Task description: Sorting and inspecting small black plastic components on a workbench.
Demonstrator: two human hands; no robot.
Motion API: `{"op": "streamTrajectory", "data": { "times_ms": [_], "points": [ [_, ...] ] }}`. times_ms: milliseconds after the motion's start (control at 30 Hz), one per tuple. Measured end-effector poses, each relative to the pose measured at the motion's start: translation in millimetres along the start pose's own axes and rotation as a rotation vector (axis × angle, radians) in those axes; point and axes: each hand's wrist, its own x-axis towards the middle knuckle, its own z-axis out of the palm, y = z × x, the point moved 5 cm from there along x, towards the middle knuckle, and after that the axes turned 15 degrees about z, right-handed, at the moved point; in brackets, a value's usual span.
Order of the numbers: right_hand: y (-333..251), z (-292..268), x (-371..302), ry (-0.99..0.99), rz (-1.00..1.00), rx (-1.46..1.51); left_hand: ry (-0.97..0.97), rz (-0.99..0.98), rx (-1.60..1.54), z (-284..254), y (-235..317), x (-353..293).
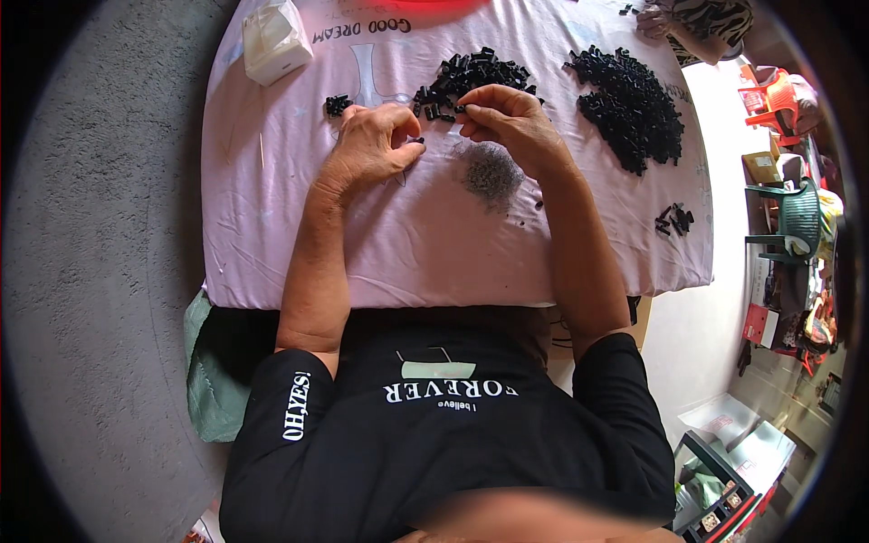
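My left hand (376, 145) is closed, with a small black part (417, 140) pinched between thumb and forefinger. Opposite it, my right hand (518, 125) pinches another small black piece (460, 109) in its fingertips. The two hands are apart. Just beyond my right hand lies a heap of short black plastic parts (480, 72). A smaller cluster of black parts (337, 105) sits past my left knuckles. Beneath my right wrist spreads a loose pile of tiny grey bits (491, 176), too fine to make out singly.
A pink cloth (434, 244) covers the table. On the right lie a large heap of black parts (634, 113) and a few loose black pieces (674, 220). A white tissue pack (276, 43) stands far left. Another person's hand (654, 23) rests at the far right corner.
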Motion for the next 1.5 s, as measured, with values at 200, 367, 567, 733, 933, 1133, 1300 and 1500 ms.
{"op": "streamTrajectory", "data": {
  "times_ms": [200,367,567,733,933,1133,1300,1500],
  "points": [
    [1.9,1.2,1.5,-0.022,0.023,-0.012,0.041,0.107,0.015,5.8,2.3,-0.9],
    [2.3,1.6,2.2,-0.024,0.025,-0.010,0.199,0.107,-0.171,7.1,11.3,5.7],
    [1.5,3.1,0.6,-0.054,0.037,-0.035,0.369,0.099,-0.336,8.4,21.3,7.7],
    [1.5,3.8,1.0,-0.065,0.030,-0.046,0.441,0.093,-0.354,7.2,19.5,7.4],
    [1.9,5.7,0.9,-0.077,0.014,-0.046,0.453,0.106,-0.376,10.6,19.0,7.8],
    [1.5,6.9,-0.2,-0.073,0.014,-0.064,0.429,0.102,-0.356,9.9,21.9,8.1],
    [2.1,6.8,-0.2,-0.063,0.020,-0.079,0.416,0.149,-0.392,12.2,19.6,8.0],
    [3.0,6.6,1.0,-0.056,0.028,-0.097,0.431,0.240,-0.402,14.0,16.3,7.7]
  ]
}}
